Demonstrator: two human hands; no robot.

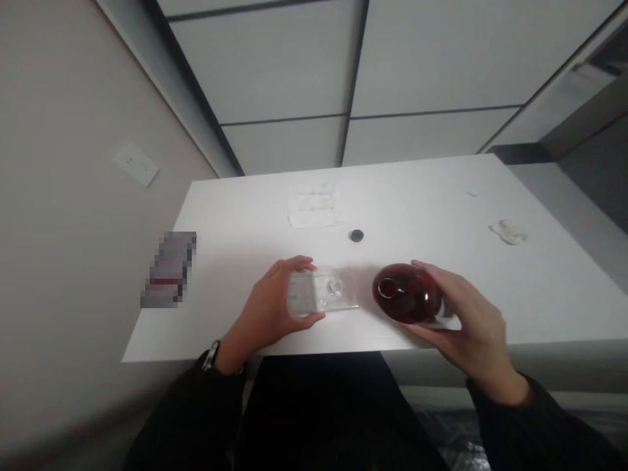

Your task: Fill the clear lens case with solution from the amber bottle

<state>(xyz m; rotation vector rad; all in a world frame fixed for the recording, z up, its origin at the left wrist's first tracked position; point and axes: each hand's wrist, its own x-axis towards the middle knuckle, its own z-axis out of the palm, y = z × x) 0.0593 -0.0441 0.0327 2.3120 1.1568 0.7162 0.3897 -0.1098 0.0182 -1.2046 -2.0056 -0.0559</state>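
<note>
- A pale wall (63,170) with a white outlet (137,165) runs down the left of my head view, and large whitish panels (275,65) with dark seams stand behind the white table (417,203).
- At the table's left edge I have a pixelated object (169,269); I cannot make out what it is.
- My left hand (271,302) is closed around the left end of a clear container (314,292), fingers on the far side and thumb on the near side. The container is over the near middle of the table, its round clear ring to the right of the fingers.
- My right hand (466,314) is clamped on a dark red bottle (412,294), fingers and thumb wrapped around its right part. The bottle's open round mouth is on the side towards the container, with a gap between the two. I cannot tell whether its base touches the table.
- Beyond them, between the two, I see a small dark round piece (356,235) lying flat.
- Farther back lies a thin clear sheet (314,206).
- On the right side I have a crumpled white piece (510,232) and, behind it, a tiny scrap (471,194).
</note>
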